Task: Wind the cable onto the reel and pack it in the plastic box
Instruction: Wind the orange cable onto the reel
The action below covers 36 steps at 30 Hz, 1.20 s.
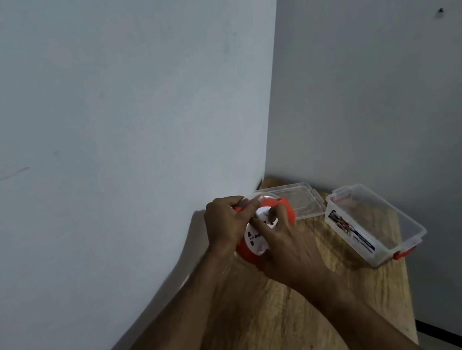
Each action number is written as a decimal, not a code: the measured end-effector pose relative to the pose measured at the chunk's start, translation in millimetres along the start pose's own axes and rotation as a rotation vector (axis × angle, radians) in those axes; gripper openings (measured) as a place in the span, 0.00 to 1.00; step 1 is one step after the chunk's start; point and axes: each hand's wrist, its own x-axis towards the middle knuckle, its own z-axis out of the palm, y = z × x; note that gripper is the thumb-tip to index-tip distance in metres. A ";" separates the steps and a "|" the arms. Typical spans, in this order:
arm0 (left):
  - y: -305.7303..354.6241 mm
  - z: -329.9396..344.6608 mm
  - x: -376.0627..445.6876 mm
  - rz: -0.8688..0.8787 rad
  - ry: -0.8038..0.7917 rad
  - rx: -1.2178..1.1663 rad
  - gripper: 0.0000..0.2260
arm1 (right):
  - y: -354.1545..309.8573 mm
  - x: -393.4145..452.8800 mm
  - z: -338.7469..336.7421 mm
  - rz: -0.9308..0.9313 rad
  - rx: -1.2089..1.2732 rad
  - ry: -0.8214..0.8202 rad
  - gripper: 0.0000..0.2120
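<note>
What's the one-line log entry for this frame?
left hand: holds reel | right hand: on reel face | box: open, empty | lid: off

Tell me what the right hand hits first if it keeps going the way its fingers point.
The right hand already touches the reel. Straight past it, probably the left hand's thumb, then the wall; depth is unclear.

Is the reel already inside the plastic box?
No, the orange reel is held in both hands over the table, while the plastic box stands apart with nothing in it.
</note>
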 end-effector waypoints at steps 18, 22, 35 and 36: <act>1.9 5.9 -4.4 0.075 0.070 0.031 0.16 | 0.8 8.2 16.5 0.188 0.147 0.179 0.36; 3.1 7.7 -4.4 0.046 0.090 0.019 0.17 | -2.7 9.6 13.4 0.276 0.270 0.211 0.32; 9.6 9.8 -7.7 0.035 0.218 -0.027 0.18 | -21.2 23.5 9.6 0.703 0.703 0.403 0.29; 9.1 9.7 -7.8 0.039 0.222 -0.020 0.18 | -21.4 23.8 9.8 0.719 0.728 0.401 0.29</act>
